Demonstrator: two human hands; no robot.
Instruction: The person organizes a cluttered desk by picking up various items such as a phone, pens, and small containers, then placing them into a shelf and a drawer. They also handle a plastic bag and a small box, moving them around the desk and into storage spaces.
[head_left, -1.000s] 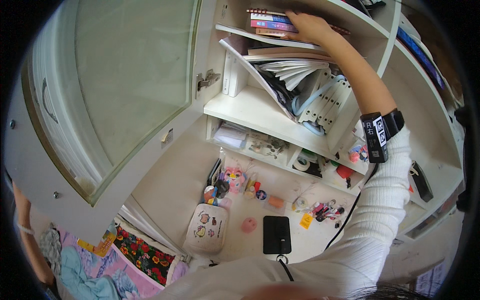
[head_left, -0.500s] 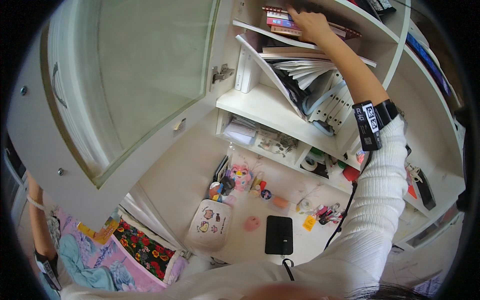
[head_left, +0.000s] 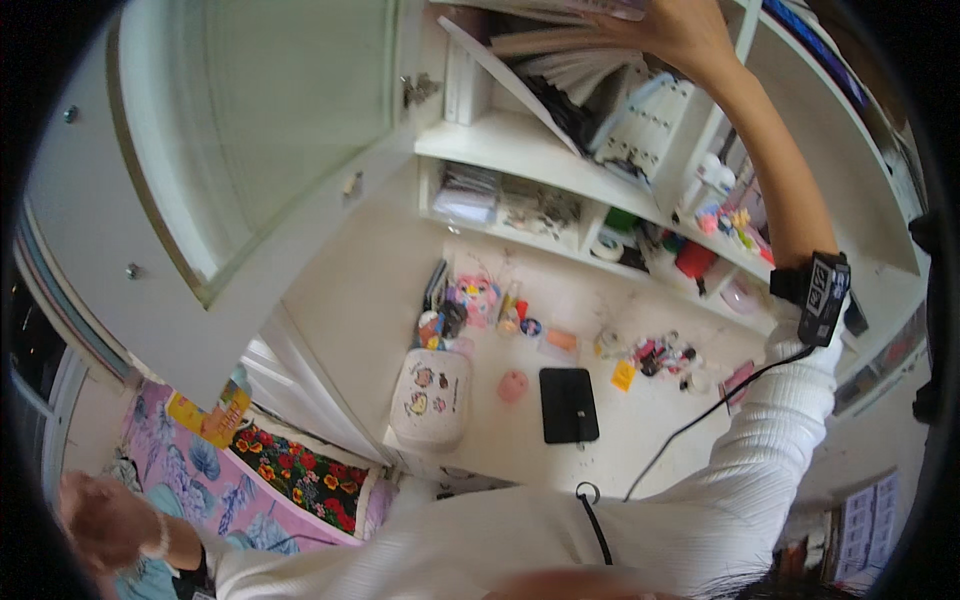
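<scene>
At the top edge, my right hand is in front of the upper shelf. Its fingers are closed on a book with a purplish edge, most of which is cut off by the frame. Just below the hand lie fanned papers and a leaning white folder. My left hand hangs at the lower left, away from the cabinet, near the pink floral cloth. Motion smears its fingers, so their pose does not show.
A glass-fronted cabinet door swings wide on the left. Below the shelves, the desk carries a white cartoon-printed case, a black tablet-like slab, a pink plush toy and small items. A black cable runs from my right wrist.
My right hand has come away from the book stack's top, moving right, with a book in it. My left hand has risen into view. The whole view has shifted, raising the shelves toward the top edge.
</scene>
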